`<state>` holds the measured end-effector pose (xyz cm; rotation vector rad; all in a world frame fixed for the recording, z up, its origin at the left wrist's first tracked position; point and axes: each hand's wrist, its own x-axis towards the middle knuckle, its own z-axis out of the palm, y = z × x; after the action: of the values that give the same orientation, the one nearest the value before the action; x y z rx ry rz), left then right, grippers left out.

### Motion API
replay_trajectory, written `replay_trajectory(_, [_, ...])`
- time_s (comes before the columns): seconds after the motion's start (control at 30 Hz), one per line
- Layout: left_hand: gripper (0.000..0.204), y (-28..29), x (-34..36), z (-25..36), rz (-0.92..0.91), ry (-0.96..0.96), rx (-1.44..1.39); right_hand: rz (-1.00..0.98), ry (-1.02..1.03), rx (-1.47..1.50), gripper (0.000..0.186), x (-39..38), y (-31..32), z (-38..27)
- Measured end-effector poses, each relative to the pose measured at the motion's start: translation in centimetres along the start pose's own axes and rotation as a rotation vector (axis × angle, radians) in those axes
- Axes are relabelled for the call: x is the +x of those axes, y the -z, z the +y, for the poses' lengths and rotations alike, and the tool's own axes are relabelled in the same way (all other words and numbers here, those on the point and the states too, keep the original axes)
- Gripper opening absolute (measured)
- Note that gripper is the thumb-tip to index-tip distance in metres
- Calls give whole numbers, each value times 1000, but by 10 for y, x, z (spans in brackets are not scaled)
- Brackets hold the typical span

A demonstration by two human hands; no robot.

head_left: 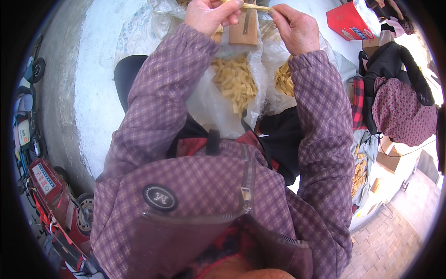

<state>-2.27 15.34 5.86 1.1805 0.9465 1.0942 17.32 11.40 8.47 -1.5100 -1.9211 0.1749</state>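
The yellow strip (pixel 255 7) runs between the two hands at the top edge of my head view, just above the wooden block (pixel 243 29) as I see it. I have the left hand (pixel 207 17) closed narrow, thumb and fingers pinching the strip, though the upper edge crops some of that hand. The right hand (pixel 297 30) pinches the other end between thumb and fingers; how its hidden fingers lie, I cannot tell. Below the block I make out a translucent bag (pixel 200 104) holding many flat yellow pieces (pixel 234 81), and beside it, partly behind the right forearm, a second heap (pixel 283 80) of similar pieces. To the upper right stands a red container (pixel 344 22) with a white lining. Farther right, I see another person in a patterned garment (pixel 403 111), near a cardboard box (pixel 389 159). A red vehicle (pixel 49 186) sits at far left.
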Motion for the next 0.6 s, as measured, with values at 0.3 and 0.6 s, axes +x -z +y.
replay_trajectory(0.3, [15, 8, -27, -26, -85, 84, 39, -107, -223, -90, 17, -50, -32, 36])
replay_trajectory(0.6, [30, -21, -108, -39, -306, 210, 504, 42, -409, 813, 17, -123, 7, -67])
